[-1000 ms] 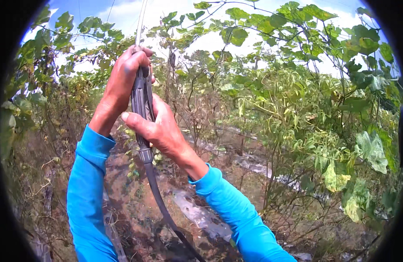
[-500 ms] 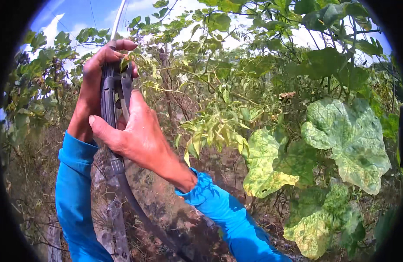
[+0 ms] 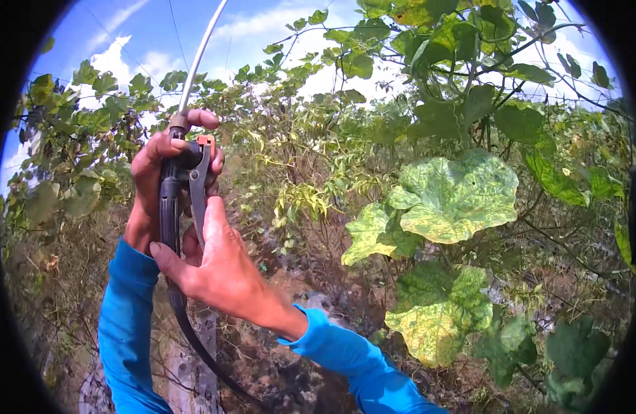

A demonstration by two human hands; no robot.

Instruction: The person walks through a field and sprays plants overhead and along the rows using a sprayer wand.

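Both hands hold a sprayer wand handle [image 3: 172, 200], black with a grey trigger lever and an orange catch at its top. My left hand [image 3: 152, 179] wraps the upper part of the handle from the left, fingers curled over the top. My right hand [image 3: 218, 265] grips the lower part, thumb along the trigger lever. A thin pale metal lance [image 3: 201, 55] rises from the handle toward the sky. A black hose [image 3: 201, 352] drops from the handle's bottom between my blue sleeves.
Dense vines and shrubs fill the view. Large yellow-mottled green leaves [image 3: 456, 196] hang at right, close to the camera. A weathered post [image 3: 206, 331] stands below the hands. Dry brush and bare ground lie beneath; blue sky with clouds above.
The view has swung right and the big mottled leaves have come closer. Both hands keep their hold on the wand handle, now at the left of the picture.
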